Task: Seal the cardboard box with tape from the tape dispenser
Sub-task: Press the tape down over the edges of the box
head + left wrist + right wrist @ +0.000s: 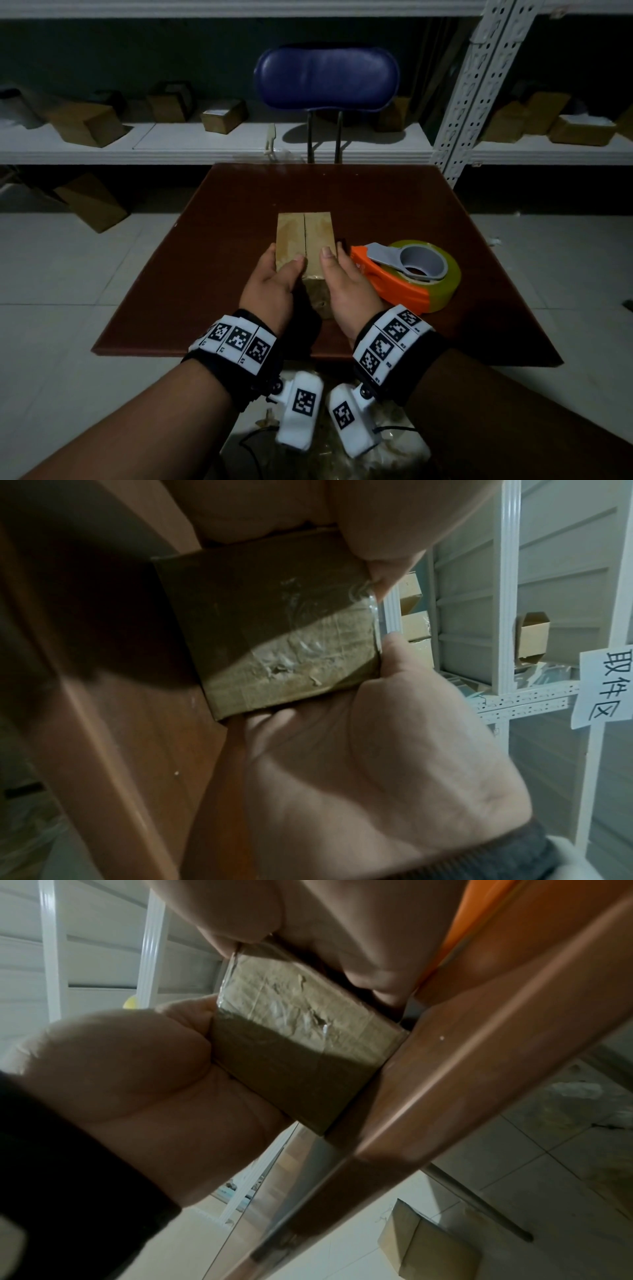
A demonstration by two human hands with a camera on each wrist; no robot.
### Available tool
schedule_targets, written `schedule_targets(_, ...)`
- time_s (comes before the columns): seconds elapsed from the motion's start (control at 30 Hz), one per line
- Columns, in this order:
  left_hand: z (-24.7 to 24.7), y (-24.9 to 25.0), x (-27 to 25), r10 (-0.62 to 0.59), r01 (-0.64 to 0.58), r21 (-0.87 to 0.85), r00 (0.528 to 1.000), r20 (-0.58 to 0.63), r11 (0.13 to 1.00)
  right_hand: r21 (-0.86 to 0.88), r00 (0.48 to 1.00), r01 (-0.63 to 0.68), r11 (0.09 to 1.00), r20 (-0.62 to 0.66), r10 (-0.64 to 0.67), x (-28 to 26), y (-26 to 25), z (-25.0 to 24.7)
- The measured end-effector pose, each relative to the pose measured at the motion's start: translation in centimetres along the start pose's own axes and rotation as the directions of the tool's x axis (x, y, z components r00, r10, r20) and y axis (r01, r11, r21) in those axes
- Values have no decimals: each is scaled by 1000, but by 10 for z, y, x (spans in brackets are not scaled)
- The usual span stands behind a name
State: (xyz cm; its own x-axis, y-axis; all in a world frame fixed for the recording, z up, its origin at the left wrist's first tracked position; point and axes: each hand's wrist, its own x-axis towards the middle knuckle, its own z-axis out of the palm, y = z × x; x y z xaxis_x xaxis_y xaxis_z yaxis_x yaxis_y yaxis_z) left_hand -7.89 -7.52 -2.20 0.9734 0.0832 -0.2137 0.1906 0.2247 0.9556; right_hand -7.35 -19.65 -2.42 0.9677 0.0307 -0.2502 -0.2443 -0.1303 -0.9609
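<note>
1. Cardboard box (304,236) sits at frame centre on the brown table (222,274), top flaps closed, seam running away from the camera.
2. Left hand (270,291) grasps the box's near left side, thumb on top.
3. Right hand (346,291) grasps the near right side, thumb on top.
4. Tape dispenser (407,274), orange body, grey handle, yellowish roll, lies right of centre, just beside the right hand.
5. Left wrist view: paper sign (606,685) at right edge reads "取件区". No brand legible on box or dispenser.

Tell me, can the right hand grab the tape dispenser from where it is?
Probably yes. The tape dispenser sits right beside the right hand, nothing between them, but that hand must first let go of the cardboard box.
</note>
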Motion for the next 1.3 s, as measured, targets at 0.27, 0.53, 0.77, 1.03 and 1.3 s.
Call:
schedule_targets(0.27, 0, 3, -2, -11, 11, -2, 998, -62, 1000, 26, 1000, -19, 999, 2, 19, 0, -2, -2)
schedule_targets(0.53, 1, 5, -4, -30, 27, -27, 992, -120, 999, -12, 1000, -15, 1000, 6, 15, 1, -4, -3)
schedule_targets(0.77, 2, 7, -8, 32, -16, 90, 982, -184, 996, 34, 1000, -26, 999, -8, 27, 1, -2, -3)
schedule_targets(1.03, -1, 10, -8, 27, 12, 169, 974, -226, 986, 46, 999, -30, 998, -10, 31, 0, -3, -2)
schedule_targets(1.3, -6, 9, -5, 47, -6, 194, 977, -208, 981, 6, 1000, -26, 1000, 8, 26, -1, -4, -5)
